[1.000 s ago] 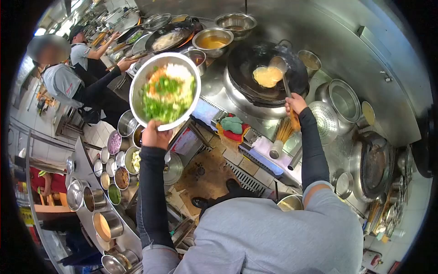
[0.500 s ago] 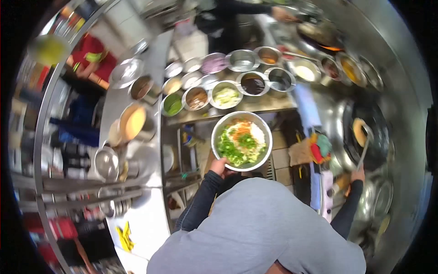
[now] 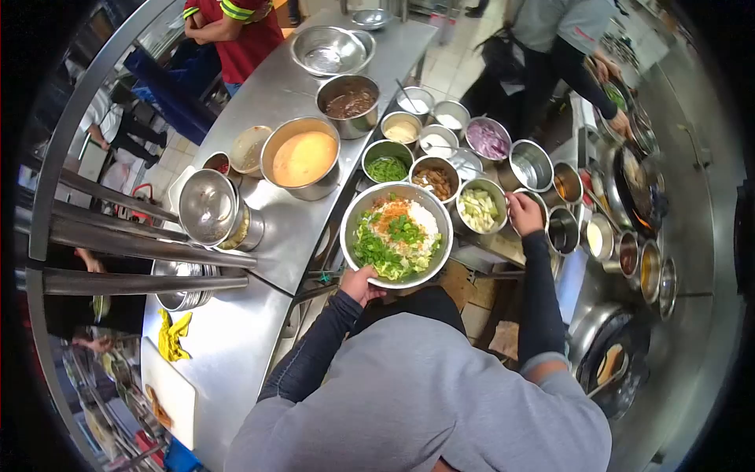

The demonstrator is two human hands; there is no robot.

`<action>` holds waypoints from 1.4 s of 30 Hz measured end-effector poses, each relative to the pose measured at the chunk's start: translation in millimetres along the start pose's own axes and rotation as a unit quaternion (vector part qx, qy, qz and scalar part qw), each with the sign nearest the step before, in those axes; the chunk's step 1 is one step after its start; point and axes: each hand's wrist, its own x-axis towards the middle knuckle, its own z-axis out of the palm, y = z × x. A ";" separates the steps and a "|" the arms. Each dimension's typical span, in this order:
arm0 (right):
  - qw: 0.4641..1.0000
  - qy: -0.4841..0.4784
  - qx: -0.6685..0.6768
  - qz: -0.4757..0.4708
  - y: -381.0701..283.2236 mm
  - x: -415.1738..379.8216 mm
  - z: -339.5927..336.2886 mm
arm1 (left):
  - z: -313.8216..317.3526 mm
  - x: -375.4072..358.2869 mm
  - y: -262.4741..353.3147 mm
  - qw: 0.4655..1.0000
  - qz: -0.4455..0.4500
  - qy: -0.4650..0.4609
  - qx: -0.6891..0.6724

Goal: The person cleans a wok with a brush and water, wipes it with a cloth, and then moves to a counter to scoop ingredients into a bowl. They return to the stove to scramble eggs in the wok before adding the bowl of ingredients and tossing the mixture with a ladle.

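My left hand (image 3: 362, 286) grips the near rim of a metal bowl (image 3: 351, 250), held in front of my body. In it are white grains, chopped greens and orange-brown bits. My right hand (image 3: 526, 213) has its fingers curled at the right rim of a metal pot of pale green chopped vegetable (image 3: 479, 208). Whatever those fingers hold is hidden. A dark pot (image 3: 563, 229) stands just right of that hand. Close beyond the bowl are pots of green slices (image 3: 387, 168) and brown pieces (image 3: 434, 180). A ladle (image 3: 609, 379) rests in the wok (image 3: 629, 350).
On the left steel counter (image 3: 271, 271) stand a pot of orange liquid (image 3: 305, 160), a brown-filled pot (image 3: 348, 104), metal bowls (image 3: 208, 206), a yellow cloth (image 3: 173, 334) and a white board (image 3: 169, 393). A co-worker (image 3: 562, 47) stands at the far burners; another person (image 3: 240, 43) is beyond the counter.
My right hand has left the ladle in the wok and moved across to the ingredient pots. The view has turned left, and the bowl in my left hand now sits nearer the pots.
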 end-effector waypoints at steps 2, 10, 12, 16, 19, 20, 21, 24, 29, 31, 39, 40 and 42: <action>0.998 0.030 -0.045 0.013 8.6 63.7 30.3 | -1.2 0.3 4.1 0.999 0.019 0.015 -0.032; 0.905 0.057 -0.409 -0.097 27.4 222.3 105.5 | 27.7 8.7 -2.5 0.976 0.143 0.096 -0.132; 0.969 0.030 -0.210 -0.123 -29.7 213.9 115.3 | 42.7 11.1 -6.8 0.964 0.159 0.132 -0.166; 0.939 -0.125 -0.201 -0.249 -39.0 209.3 121.7 | 63.3 2.7 -15.8 0.956 0.147 0.156 -0.202; 0.900 -0.203 -0.255 -0.290 -59.1 201.4 92.0 | 63.9 7.8 -26.1 0.939 0.169 0.172 -0.244; 0.899 -0.211 -0.257 -0.286 -72.0 193.4 76.2 | 62.0 7.8 -30.0 0.941 0.156 0.184 -0.239; 0.902 -0.191 -0.232 -0.311 -87.8 185.3 58.9 | 59.1 9.3 -36.2 0.939 0.150 0.189 -0.244; 0.915 -0.159 -0.197 -0.314 -64.4 189.4 29.5 | 62.7 11.8 -51.7 0.938 0.140 0.191 -0.253; 0.971 -0.106 -0.014 -0.215 -57.7 216.3 46.2 | 73.2 12.4 -42.9 0.931 0.110 0.262 -0.229; 0.967 -0.100 -0.020 -0.235 -86.4 215.0 72.7 | 76.2 8.1 -37.5 0.937 0.085 0.281 -0.189; 0.975 -0.102 -0.056 -0.188 -47.9 243.8 187.5 | 77.3 9.2 -32.3 0.935 0.096 0.271 -0.208; 0.974 -0.103 -0.074 -0.188 -46.4 240.0 191.9 | 75.9 7.7 -34.8 0.941 0.094 0.263 -0.192; 0.968 -0.113 -0.117 -0.192 -45.6 235.8 199.1 | 88.7 5.3 -25.6 0.934 0.093 0.279 -0.205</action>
